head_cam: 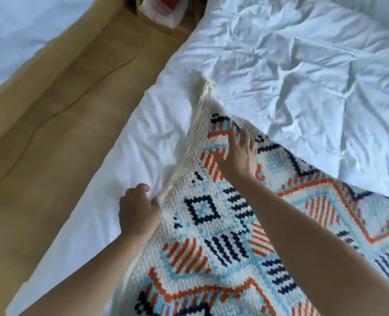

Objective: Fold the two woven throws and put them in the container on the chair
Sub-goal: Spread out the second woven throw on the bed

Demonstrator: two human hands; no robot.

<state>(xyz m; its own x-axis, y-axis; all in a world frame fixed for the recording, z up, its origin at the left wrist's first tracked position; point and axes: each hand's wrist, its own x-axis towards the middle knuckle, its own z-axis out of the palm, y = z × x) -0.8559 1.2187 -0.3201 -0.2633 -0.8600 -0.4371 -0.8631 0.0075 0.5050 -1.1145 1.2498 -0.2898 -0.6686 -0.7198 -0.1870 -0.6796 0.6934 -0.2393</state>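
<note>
A woven throw [225, 245] with cream, light blue, orange and navy patterns lies spread on the white bed [303, 71], its fringed corner pointing up toward the bed's middle. My left hand [137, 209] pinches the throw's cream left edge with curled fingers. My right hand [240, 153] rests flat on the pattern near the far corner, fingers spread and pressing down. Only one throw is visible; no chair or container is in view.
A strip of wooden floor [59, 124] runs between this bed and another white bed [13, 28] at the upper left. A white bag with red print [163, 10] sits on the floor at the top. The duvet is crumpled on the right.
</note>
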